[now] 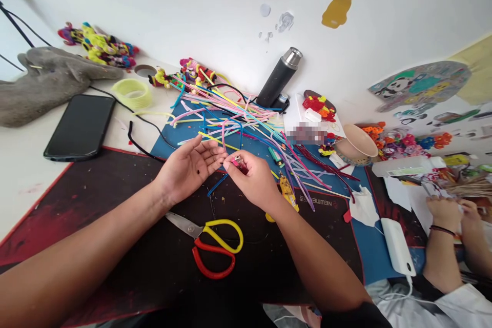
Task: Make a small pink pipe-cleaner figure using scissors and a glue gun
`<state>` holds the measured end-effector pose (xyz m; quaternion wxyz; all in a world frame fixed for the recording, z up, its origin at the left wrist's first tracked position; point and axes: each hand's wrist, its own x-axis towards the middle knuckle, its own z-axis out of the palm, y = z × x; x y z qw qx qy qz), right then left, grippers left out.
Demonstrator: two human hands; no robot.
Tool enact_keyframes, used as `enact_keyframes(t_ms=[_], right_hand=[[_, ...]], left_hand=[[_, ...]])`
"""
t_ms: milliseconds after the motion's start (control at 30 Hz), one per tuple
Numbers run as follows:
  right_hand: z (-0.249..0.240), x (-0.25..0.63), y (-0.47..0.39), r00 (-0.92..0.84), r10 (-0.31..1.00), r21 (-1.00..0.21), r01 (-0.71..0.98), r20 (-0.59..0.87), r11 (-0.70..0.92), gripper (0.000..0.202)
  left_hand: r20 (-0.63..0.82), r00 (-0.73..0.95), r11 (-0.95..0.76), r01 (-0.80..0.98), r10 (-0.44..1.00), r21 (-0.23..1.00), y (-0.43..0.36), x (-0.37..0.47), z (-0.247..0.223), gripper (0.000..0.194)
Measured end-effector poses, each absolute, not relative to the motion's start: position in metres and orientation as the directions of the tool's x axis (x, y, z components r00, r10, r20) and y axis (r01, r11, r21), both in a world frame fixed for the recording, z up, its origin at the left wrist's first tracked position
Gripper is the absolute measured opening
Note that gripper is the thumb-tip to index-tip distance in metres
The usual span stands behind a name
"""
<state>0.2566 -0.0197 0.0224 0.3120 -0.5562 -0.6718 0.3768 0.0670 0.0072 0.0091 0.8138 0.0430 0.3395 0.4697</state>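
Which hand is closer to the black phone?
Left. The left hand is open, palm up, to the right of the phone; the right hand is farther right, past the left one.

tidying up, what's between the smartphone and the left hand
In the head view, a black pipe cleaner and a black cord lie between the smartphone and the left hand.

The only view, worn on the head, looks forward and down from above and behind the fingers (209,154), near enough to take in both forearms (111,233) behind them, the tabletop (36,182) around them and the wall (192,5) beyond.
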Motion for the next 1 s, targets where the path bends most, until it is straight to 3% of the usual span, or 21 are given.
enact_keyframes(t_ms=[300,600,1000], right_hand=[[0.025,0.249,-0.017,-0.202,0.979,-0.838,0.532,0.014,0.122,0.019],[0.026,0.252,-0.017,-0.174,0.985,-0.819,0.562,0.023,0.118,0.019],[0.025,0.257,-0.018,-0.156,0.988,-0.814,0.573,0.006,0.095,0.016]], left_hand=[[-0.465,0.39,0.598,-0.633,0.795,0.492,0.0,0.068,-0.007,0.015],[-0.33,0.479,0.564,-0.507,0.813,0.652,-0.004,0.069,-0.009,0.054],[-0.276,0.468,0.488,-0.427,0.84,0.761,-0.006,0.07,-0.008,0.05]])
